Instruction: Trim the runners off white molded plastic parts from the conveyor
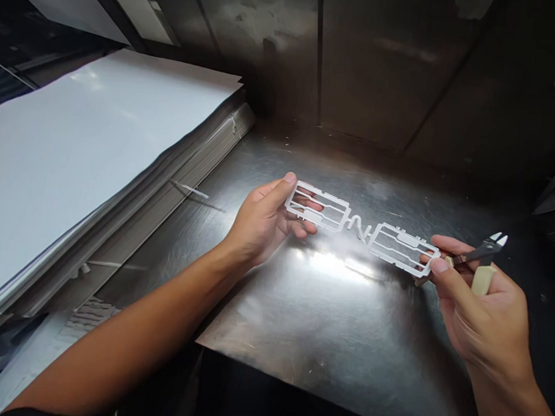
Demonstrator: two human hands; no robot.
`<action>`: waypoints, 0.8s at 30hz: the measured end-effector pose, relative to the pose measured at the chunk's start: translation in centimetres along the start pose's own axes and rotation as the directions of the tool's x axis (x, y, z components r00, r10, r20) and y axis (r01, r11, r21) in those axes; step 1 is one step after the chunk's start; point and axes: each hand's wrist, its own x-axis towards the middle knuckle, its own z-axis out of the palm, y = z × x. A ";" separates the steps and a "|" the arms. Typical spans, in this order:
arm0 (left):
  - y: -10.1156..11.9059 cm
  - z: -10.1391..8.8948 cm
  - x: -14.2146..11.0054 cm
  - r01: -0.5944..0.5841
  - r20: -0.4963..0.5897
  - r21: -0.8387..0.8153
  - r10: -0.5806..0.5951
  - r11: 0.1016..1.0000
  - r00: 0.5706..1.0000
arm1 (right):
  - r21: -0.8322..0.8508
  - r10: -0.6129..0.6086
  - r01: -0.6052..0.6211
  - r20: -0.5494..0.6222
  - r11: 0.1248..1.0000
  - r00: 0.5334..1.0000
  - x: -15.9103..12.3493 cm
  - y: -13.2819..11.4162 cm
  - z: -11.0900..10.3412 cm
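Head view: left fingers [275, 196] pinch white frames [360, 231], right fingers [452, 278] clamp them plus cutters [482, 253]

Scene as recorded by a single head-worn camera, directed forward and down. The metal worktop [279, 325] is viewed obliquely from above; the left hand [270, 217] and right hand [484, 308] are shown at close range, the panelled wall [382, 69] farther back.

In a dim scene, hard white glare burns on the metal tabletop [298, 323] at four o'clock from centre, the white sheet [87, 144] shines at nine, shadow swallows the wall panels [499, 97] at two, and edges look soft.
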 end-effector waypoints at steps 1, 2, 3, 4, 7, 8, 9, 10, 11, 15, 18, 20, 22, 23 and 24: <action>0.0 0.0 0.0 -0.002 0.003 -0.004 0.002 1.000 1.000 | 0.014 0.002 -0.002 0.007 1.000 1.000 0.0 -0.1 0.1; 0.0 0.0 0.0 -0.003 0.004 -0.006 0.003 1.000 1.000 | 0.025 0.001 -0.001 0.015 1.000 1.000 -0.1 -0.2 0.1; 0.1 0.0 0.0 -0.002 0.002 -0.007 0.002 1.000 1.000 | 0.032 -0.001 0.000 0.022 0.999 1.000 -0.1 -0.4 0.2; 0.1 -0.1 0.0 -0.001 0.000 -0.010 0.001 1.000 1.000 | 0.039 -0.001 0.000 0.026 0.999 1.000 -0.1 -0.5 0.3; 0.3 -0.2 0.1 0.026 0.037 -0.063 -0.024 0.998 0.999 | 0.097 0.020 -0.022 0.017 0.995 1.000 0.0 -1.0 0.5; 0.3 -0.3 0.2 0.053 0.074 -0.099 -0.046 0.994 0.996 | 0.128 0.037 -0.038 0.013 0.991 0.999 0.0 -1.1 0.6; 0.2 -0.3 0.2 0.090 0.121 -0.137 -0.073 0.987 0.990 | 0.161 0.054 -0.056 0.012 0.985 0.998 0.1 -1.2 0.7; 0.0 -0.3 0.2 0.133 0.177 -0.168 -0.103 0.977 0.979 | 0.188 0.071 -0.073 0.015 0.979 0.997 0.1 -1.2 0.8; -0.3 -0.3 0.1 0.173 0.235 -0.184 -0.127 0.968 0.964 | 0.208 0.084 -0.085 0.017 0.974 0.996 0.1 -1.1 1.0; -2.7 -0.1 -0.2 0.185 0.400 -0.105 -0.129 0.977 0.907 | 0.135 0.104 -0.106 0.024 0.985 0.994 -0.6 0.1 1.8; -4.3 0.0 -0.5 0.123 0.436 -0.026 -0.099 0.992 0.895 | -0.094 -0.011 0.026 0.156 0.995 0.988 -1.9 1.2 2.8; -4.8 0.0 -0.6 0.095 0.445 0.022 -0.095 0.995 0.890 | -0.185 -0.121 0.182 0.301 0.966 0.946 -3.0 1.6 3.5; -4.9 0.0 -0.7 0.080 0.460 0.068 -0.102 0.994 0.882 | -0.210 -0.207 0.317 0.421 0.925 0.883 -3.9 1.5 4.0; -4.8 0.1 -0.8 0.074 0.467 0.081 -0.104 0.994 0.878 | -0.209 -0.240 0.369 0.467 0.906 0.851 -4.2 1.4 4.1; -4.7 0.1 -0.9 0.066 0.476 0.082 -0.097 0.994 0.874 | -0.203 -0.257 0.408 0.514 0.890 0.818 -4.4 1.2 4.1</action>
